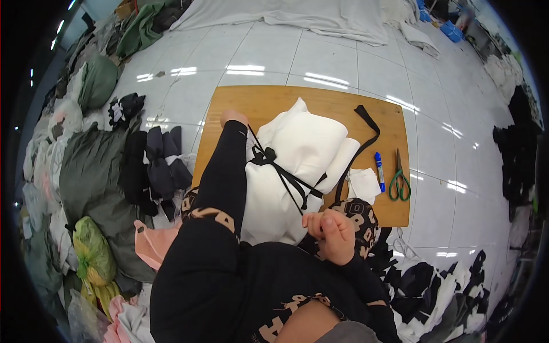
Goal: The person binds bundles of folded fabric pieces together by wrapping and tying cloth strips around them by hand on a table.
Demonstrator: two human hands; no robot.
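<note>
A white fabric bundle (303,137) lies rolled on the low wooden table, and its lower part reaches to my lap. Black fabric strips (286,173) cross round its middle and meet in a knot (263,156) on the left of the top. My left hand (234,118) is beyond the bundle's left side, closed on one taut strip end; its fingers are partly hidden. Close to my body, my right hand (331,231) is a fist gripping the other end, which runs taut and slanting from the knot. A loose black strip (369,128) trails over the table on the right.
On the wooden table (240,97) are green-handled scissors (400,183), a blue marker (380,171) and folded white cloth pieces (364,186). Fabric heaps and bags (97,171) line the left. Black and white scraps (434,291) lie at lower right. White sheeting (286,14) covers the far floor.
</note>
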